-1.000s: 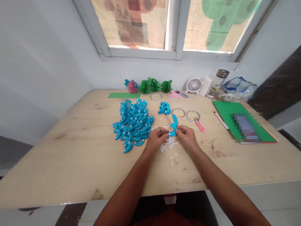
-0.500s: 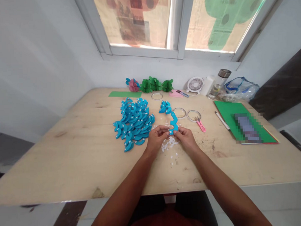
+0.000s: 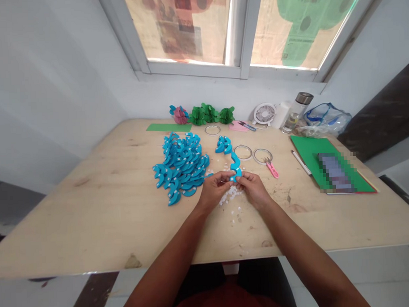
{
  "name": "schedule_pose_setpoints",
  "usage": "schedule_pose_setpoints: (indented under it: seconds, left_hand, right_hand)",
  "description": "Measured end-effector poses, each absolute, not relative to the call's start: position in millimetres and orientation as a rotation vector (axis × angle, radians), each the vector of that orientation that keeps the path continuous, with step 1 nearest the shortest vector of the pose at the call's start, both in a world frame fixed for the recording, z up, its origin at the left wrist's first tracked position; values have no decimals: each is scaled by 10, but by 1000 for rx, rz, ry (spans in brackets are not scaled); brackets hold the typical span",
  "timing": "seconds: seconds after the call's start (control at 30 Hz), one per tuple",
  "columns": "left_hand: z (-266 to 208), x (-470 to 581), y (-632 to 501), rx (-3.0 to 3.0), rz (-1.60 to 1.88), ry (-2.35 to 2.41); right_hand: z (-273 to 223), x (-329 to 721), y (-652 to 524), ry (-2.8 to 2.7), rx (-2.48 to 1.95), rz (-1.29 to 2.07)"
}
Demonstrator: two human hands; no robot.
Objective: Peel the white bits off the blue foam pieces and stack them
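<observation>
Between my two hands is a blue curved paper piece (image 3: 236, 162), its wavy upper part pointing away from me. My left hand (image 3: 213, 185) pinches its lower left side, with fingers closed. At its lower right edge my right hand (image 3: 253, 186) pinches it too, thumb and fingers together. Small white paper bits (image 3: 231, 193) lie on the table beneath the hands. To the left spreads a big heap of blue arc-shaped paper pieces (image 3: 183, 165) with white tabs. A small blue cluster (image 3: 223, 144) sits just beyond the held piece.
Tape rolls (image 3: 243, 152) and pink-handled snips (image 3: 271, 167) lie right of the hands. Along the wall stand green paper shapes (image 3: 210, 113), a small white fan (image 3: 265, 113) and a glass bottle (image 3: 297, 112). A green folder (image 3: 311, 145) with a blurred phone is at right.
The blue piece's visible outline has shifted slightly between my fingers, with its upper part a little narrower. Both hands stay in nearly the same place.
</observation>
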State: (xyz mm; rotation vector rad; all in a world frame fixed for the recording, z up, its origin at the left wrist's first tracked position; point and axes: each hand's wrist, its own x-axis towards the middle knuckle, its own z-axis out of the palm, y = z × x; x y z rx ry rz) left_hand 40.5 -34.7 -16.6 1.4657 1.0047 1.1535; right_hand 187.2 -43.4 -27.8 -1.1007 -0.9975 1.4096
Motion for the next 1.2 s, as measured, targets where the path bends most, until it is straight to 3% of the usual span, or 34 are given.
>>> schedule_pose_setpoints:
  seconds: [0.47,0.73,1.2]
  left_hand:
    - [-208,410,-338,1621,1157,1073]
    - [-274,439,-392,2088,1420,1270]
    - [-329,467,-394,2375,1370,1323]
  right_hand:
    - [-237,1843,-439,-1084,-1181,1288]
    - [-251,1835,-439,-1187,-1261,1094]
    - [-345,1854,-422,-1266,-1354,983]
